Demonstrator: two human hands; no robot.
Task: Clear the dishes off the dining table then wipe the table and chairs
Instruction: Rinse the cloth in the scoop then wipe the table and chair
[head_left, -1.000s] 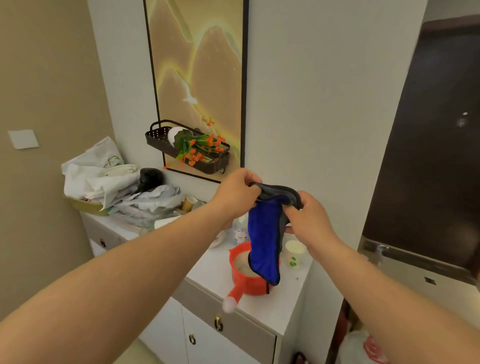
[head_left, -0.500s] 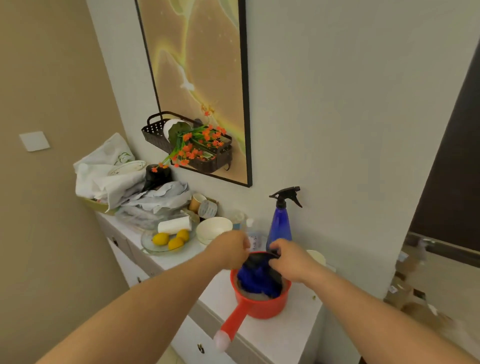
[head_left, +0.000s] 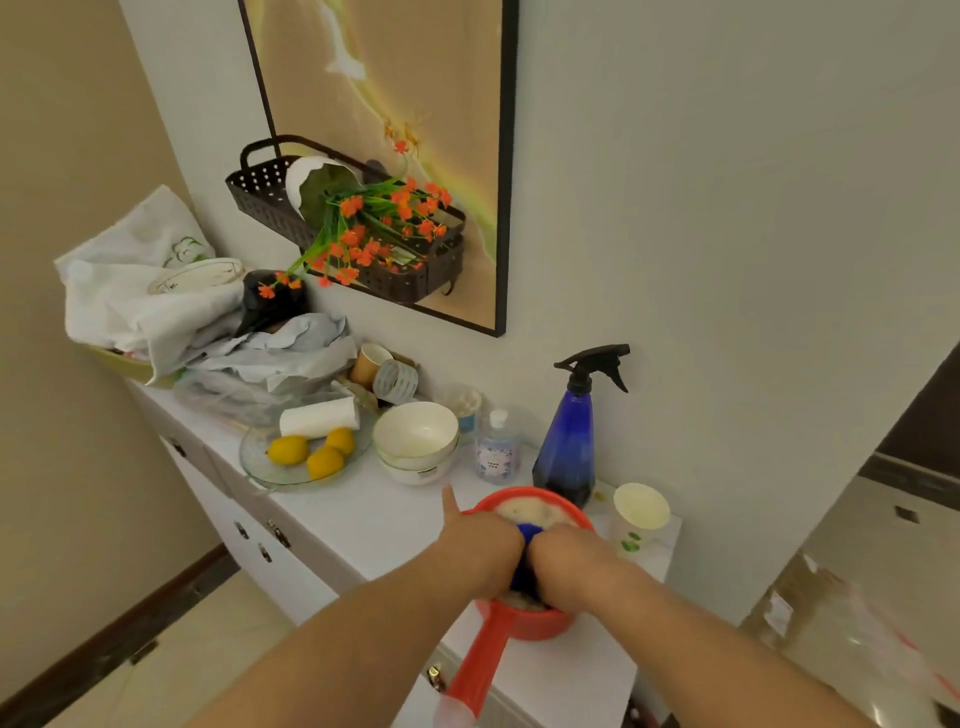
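A blue cloth (head_left: 529, 533) sits in cloudy water inside one red ladle (head_left: 524, 613) on the white counter (head_left: 363, 525). Left hand (head_left: 483, 545) and right hand (head_left: 571, 564) press together around it, fingers submerged, thumb raised. Nearby: three lemons (head_left: 311, 452), two stacked bowls (head_left: 415, 441), one blue spray bottle (head_left: 569, 441). Bottle label unreadable.

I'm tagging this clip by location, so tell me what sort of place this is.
Most likely a home dining or kitchen corner: a white sideboard against the wall holds stacked bowls, a glass plate of lemons and a spray bottle, with a framed painting above.
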